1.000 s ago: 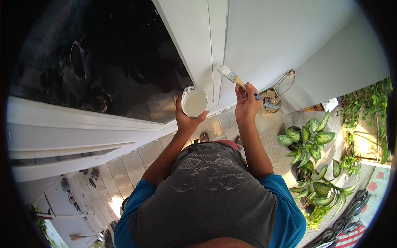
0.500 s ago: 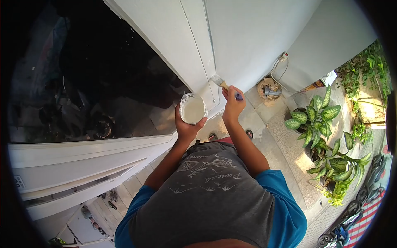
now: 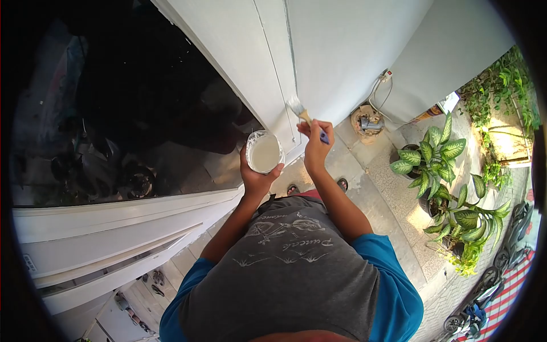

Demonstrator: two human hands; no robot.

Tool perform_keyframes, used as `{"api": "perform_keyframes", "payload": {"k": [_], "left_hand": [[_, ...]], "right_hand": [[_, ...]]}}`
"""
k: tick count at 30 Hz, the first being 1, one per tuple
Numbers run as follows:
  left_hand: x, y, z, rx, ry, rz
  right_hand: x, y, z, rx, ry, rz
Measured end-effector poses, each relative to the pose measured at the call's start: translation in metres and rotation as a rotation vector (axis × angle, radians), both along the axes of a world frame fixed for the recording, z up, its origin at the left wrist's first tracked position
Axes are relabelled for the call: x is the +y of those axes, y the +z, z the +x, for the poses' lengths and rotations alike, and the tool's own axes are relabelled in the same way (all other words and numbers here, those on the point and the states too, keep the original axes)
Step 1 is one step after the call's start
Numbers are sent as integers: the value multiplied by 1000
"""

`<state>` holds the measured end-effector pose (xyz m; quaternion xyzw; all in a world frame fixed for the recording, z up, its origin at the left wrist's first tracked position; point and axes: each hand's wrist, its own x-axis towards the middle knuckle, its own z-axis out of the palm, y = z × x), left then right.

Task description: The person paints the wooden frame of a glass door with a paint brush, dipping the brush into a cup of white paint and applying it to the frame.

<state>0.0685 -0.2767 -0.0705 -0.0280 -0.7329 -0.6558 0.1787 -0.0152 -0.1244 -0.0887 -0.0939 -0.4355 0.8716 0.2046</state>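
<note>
My left hand (image 3: 257, 175) is wrapped round a round tub of whitish paint (image 3: 265, 154), with white smears on its inner wall and rim. In my right hand (image 3: 317, 147) is a paintbrush (image 3: 304, 116), its blue handle end showing past the fingers. The bristles point up and left, right at the groove where the white door frame (image 3: 265, 85) meets the pale wall (image 3: 342, 62). The tub sits lower and to the left of the brush, in front of the frame's lower part.
Dark window glass (image 3: 142, 108) fills the left side. By the wall's foot lies a brown, crumpled bag-like holder (image 3: 364, 124) with grey items, near a white cable (image 3: 376, 94). Potted plants (image 3: 433, 154) stand at right, and motorbikes (image 3: 484, 285) farther off. Sandals (image 3: 156, 279) lie at lower left.
The brush and my right hand have shifted slightly left and upward along the frame edge. My left hand still holds the tub, nearly in the same place.
</note>
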Motion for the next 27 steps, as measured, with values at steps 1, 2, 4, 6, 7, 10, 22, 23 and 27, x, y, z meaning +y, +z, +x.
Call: {"api": "perform_keyframes", "payload": {"k": [1, 2, 4, 6, 7, 10, 22, 23, 27], "left_hand": [[-1, -1, 1, 0, 1, 1], [-2, -2, 1, 2, 1, -13], [-3, -6, 0, 4, -2, -27], [-4, -9, 1, -8, -8, -20], [-4, -9, 2, -10, -12, -21], [-4, -8, 3, 4, -5, -28], [-11, -5, 5, 16, 1, -7], [-11, -6, 6, 9, -10, 2], [-8, -6, 5, -8, -14, 22]], "right_hand": [[4, -26, 4, -132, 15, 23], [4, -23, 5, -262, 27, 45], [7, -18, -1, -244, 74, 58], [10, 34, -8, -158, 128, 43], [11, 68, -11, -37, 103, 53], [16, 151, -13, 372, 63, 10], [1, -64, 2, -365, 39, 19], [1, -58, 1, -365, 33, 17], [1, 55, -8, -81, 95, 10]]}}
